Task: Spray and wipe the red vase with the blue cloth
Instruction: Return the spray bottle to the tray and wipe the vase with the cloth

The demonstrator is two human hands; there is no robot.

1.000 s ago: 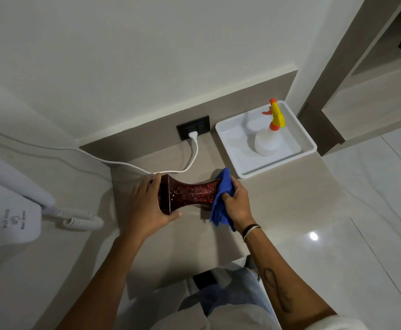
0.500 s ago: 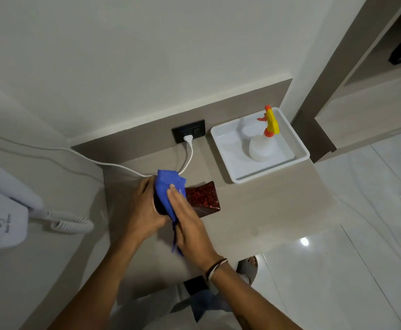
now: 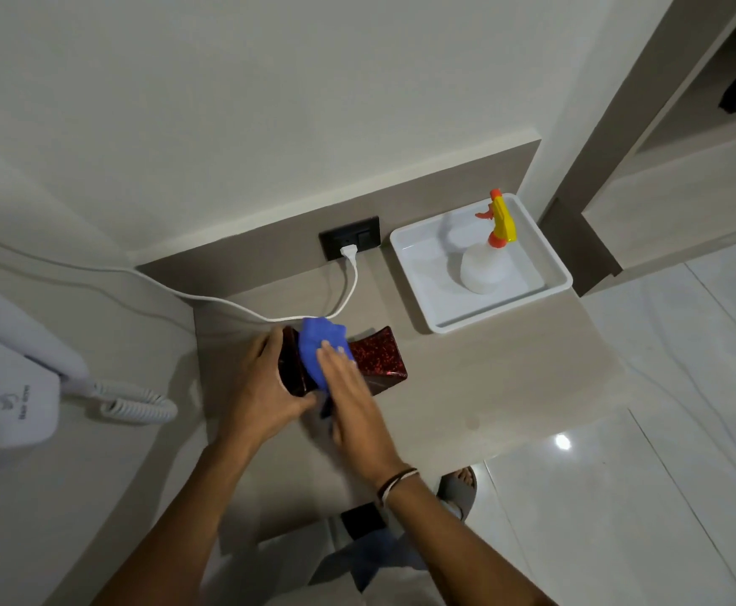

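The red glittery vase (image 3: pixel 379 352) lies on its side on the beige counter (image 3: pixel 488 378). My left hand (image 3: pixel 265 387) grips its left end. My right hand (image 3: pixel 353 400) presses the blue cloth (image 3: pixel 320 343) flat on the vase's narrow middle, and the cloth drapes over the top. The right end of the vase sticks out past my right hand. The white spray bottle (image 3: pixel 484 264) with a yellow and orange trigger stands untouched in the white tray (image 3: pixel 418 299) at the back right.
A white cable (image 3: pixel 235 304) runs from the black wall socket (image 3: pixel 350 242) across the counter just behind the vase. A white wall hair dryer (image 3: pixel 12 387) with a coiled cord hangs at the left. The counter's front edge drops to a glossy tiled floor.
My right hand slid the cloth from the vase's right end to its left part, then a little back toward the middle. The left hand kept its hold.
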